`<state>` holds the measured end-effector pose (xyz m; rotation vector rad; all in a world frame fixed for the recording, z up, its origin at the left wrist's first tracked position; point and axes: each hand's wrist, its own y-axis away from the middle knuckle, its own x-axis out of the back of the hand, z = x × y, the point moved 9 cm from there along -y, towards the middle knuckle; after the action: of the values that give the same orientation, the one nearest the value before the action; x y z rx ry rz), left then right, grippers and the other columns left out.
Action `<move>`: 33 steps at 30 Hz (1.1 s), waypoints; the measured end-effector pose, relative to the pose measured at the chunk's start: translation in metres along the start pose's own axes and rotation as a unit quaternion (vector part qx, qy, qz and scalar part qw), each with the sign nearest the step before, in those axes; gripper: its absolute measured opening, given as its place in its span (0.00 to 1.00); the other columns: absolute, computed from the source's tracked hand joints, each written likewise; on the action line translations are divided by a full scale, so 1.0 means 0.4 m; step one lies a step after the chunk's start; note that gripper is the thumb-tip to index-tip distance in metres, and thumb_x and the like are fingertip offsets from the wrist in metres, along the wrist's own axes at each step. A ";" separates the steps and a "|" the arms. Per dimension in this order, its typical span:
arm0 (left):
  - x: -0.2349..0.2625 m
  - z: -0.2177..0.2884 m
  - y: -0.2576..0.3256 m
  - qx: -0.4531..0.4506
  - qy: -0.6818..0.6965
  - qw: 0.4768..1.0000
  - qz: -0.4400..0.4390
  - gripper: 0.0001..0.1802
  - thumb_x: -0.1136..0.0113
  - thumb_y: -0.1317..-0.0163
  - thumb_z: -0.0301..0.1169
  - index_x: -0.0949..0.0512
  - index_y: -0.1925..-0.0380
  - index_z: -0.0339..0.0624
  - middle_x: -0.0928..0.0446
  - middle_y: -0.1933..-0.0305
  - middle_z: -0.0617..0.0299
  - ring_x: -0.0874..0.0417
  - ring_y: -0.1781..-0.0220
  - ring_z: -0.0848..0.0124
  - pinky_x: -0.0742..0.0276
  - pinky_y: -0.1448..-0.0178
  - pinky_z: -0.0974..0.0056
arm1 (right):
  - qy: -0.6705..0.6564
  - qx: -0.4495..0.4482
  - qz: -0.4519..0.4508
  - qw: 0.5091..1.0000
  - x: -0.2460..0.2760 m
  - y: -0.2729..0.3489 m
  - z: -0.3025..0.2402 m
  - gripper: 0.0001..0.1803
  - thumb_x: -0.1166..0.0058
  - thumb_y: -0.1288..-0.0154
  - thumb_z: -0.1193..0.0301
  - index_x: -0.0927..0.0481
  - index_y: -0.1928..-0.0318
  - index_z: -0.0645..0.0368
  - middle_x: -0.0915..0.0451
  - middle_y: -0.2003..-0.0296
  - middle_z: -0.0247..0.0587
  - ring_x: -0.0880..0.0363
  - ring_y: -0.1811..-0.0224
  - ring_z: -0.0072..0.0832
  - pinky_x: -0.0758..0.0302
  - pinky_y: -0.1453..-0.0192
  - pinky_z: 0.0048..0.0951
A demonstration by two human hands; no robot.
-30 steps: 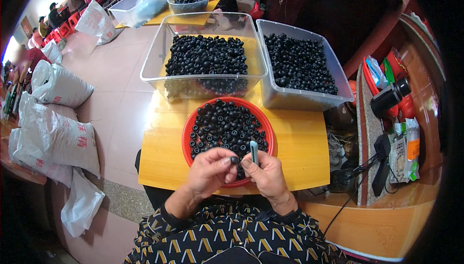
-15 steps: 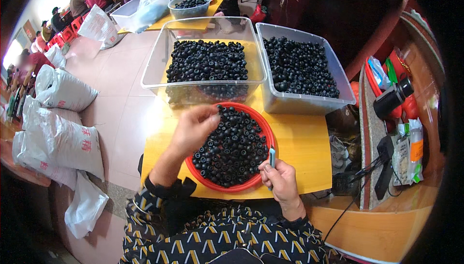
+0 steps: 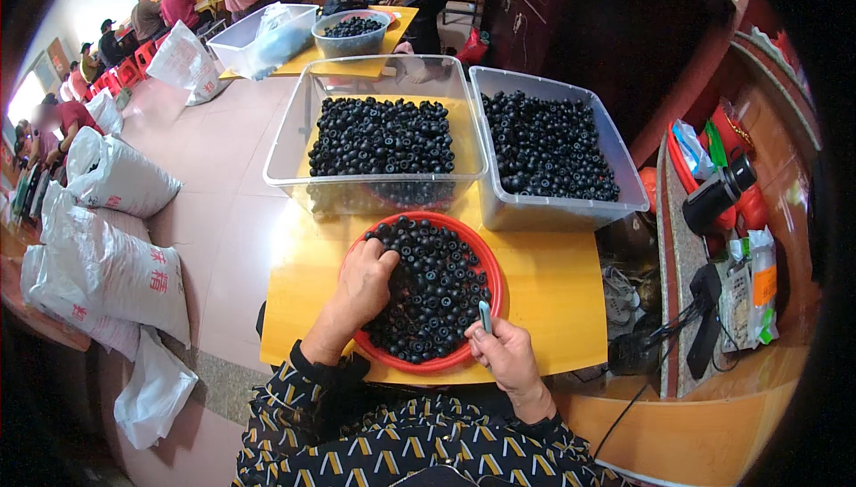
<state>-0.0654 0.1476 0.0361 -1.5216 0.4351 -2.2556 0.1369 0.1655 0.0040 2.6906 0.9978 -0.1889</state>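
A round red basket (image 3: 496,266) in front of me holds many small, round black pieces (image 3: 430,284), several with a ring-shaped opening on top. My left hand (image 3: 367,275) is over the basket's left side, fingers curled down at the pieces. What those fingers pinch, if anything, is hidden. At the right rim, my right hand (image 3: 506,353) is closed around a slim tool with a light blue end (image 3: 485,316) pointing upward; the rest of it lies inside the fist.
Two clear plastic bins, left (image 3: 374,185) and right (image 3: 562,206), hold more black pieces on the yellow table (image 3: 553,300). White sacks (image 3: 134,273) stand on the floor at left. A black flask (image 3: 718,194) and cables are on the right. Other people sit at the back.
My left hand has come down from above the basket's far part to the pieces at its left. My right hand, with the tool, has shifted slightly left and down. The view has tilted slightly.
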 end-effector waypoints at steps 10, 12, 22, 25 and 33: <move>0.019 0.048 0.078 0.184 0.442 0.878 -0.019 0.07 0.50 0.43 0.20 0.29 0.63 0.35 0.26 0.64 0.55 0.22 0.63 0.65 0.27 0.60 0.67 | 0.035 0.010 -0.005 0.999 -0.021 -0.010 -0.012 0.08 0.52 0.36 0.72 0.25 0.65 0.65 0.30 0.78 0.25 0.37 0.78 0.11 0.38 0.74 0.15; -0.017 0.066 0.114 0.249 0.631 0.733 -0.048 0.07 0.53 0.38 0.22 0.30 0.60 0.36 0.25 0.60 0.62 0.23 0.62 0.76 0.27 0.59 0.72 | 0.038 0.016 -0.015 0.999 -0.037 -0.015 -0.030 0.07 0.52 0.36 0.73 0.25 0.65 0.65 0.30 0.77 0.25 0.36 0.77 0.11 0.38 0.73 0.15; -0.005 0.146 0.169 0.244 0.615 0.747 -0.066 0.13 0.47 0.41 0.21 0.29 0.55 0.34 0.26 0.62 0.66 0.27 0.62 0.81 0.29 0.57 0.74 | 0.094 0.038 -0.026 0.994 -0.094 -0.019 -0.053 0.07 0.49 0.38 0.72 0.25 0.64 0.64 0.30 0.74 0.25 0.35 0.72 0.11 0.36 0.69 0.16; 0.005 0.165 0.165 0.207 0.564 0.798 -0.059 0.12 0.45 0.42 0.21 0.30 0.58 0.33 0.26 0.63 0.64 0.26 0.61 0.79 0.28 0.57 0.73 | 0.068 0.033 -0.017 0.997 -0.100 -0.012 -0.049 0.07 0.49 0.38 0.72 0.25 0.64 0.64 0.29 0.74 0.25 0.35 0.71 0.12 0.36 0.68 0.16; 0.013 0.154 0.172 0.277 0.568 0.775 -0.014 0.10 0.44 0.46 0.19 0.26 0.62 0.32 0.27 0.66 0.65 0.25 0.64 0.78 0.29 0.58 0.74 | 0.134 0.090 -0.017 0.987 -0.102 -0.012 -0.063 0.07 0.48 0.38 0.70 0.25 0.64 0.62 0.31 0.75 0.25 0.36 0.73 0.12 0.35 0.69 0.17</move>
<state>-0.0003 0.0822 0.0313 0.2424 -0.0027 -2.7296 0.1037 0.1513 0.0356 2.9212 1.1526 0.0846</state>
